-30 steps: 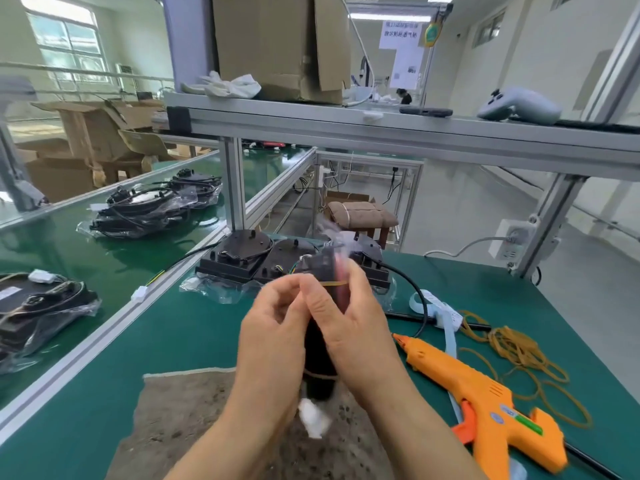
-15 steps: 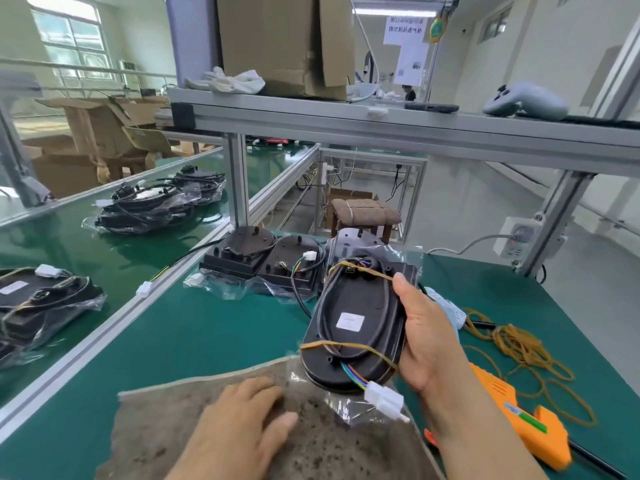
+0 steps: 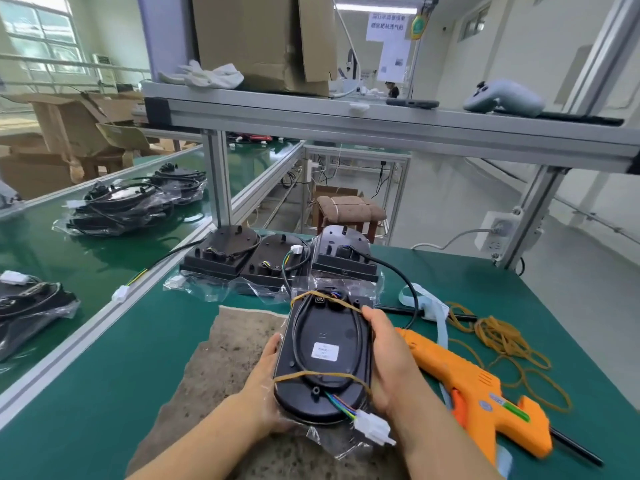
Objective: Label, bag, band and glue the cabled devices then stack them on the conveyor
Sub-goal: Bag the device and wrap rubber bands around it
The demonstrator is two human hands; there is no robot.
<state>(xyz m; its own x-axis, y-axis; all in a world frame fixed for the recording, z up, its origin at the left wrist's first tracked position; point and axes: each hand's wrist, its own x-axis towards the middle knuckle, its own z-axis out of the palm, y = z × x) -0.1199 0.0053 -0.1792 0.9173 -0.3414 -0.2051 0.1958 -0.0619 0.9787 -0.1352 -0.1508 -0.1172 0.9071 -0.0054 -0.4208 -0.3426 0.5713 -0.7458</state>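
On the shelf (image 3: pixel 346 123) above I saw a cardboard box (image 3: pixel 263 39), white gloves (image 3: pixel 204 75) just beside it and a grey controller (image 3: pixel 502 98) well apart to the right. Beyond, a padded stool (image 3: pixel 349 207) stood; a white socket (image 3: pixel 498 230) sat near the slanted post.

Bright workshop room seen from a green-topped counter (image 3: pixel 104 410), with white walls (image 3: pixel 519 46), a pale grey floor (image 3: pixel 450 209) and a ceiling strip light (image 3: pixel 375 8) glowing far back. Daylight from a large paned window (image 3: pixel 41 32) at upper left, above open cardboard boxes (image 3: pixel 69 126) heaped by the wall. Overhead, an aluminium-framed shelf (image 3: pixel 346 123) carrying a big cardboard carton (image 3: pixel 256 36); beyond the counter's far edge, a brown padded stool (image 3: pixel 349 207), and on the right-hand frame post a white power socket (image 3: pixel 495 230) with a cord.
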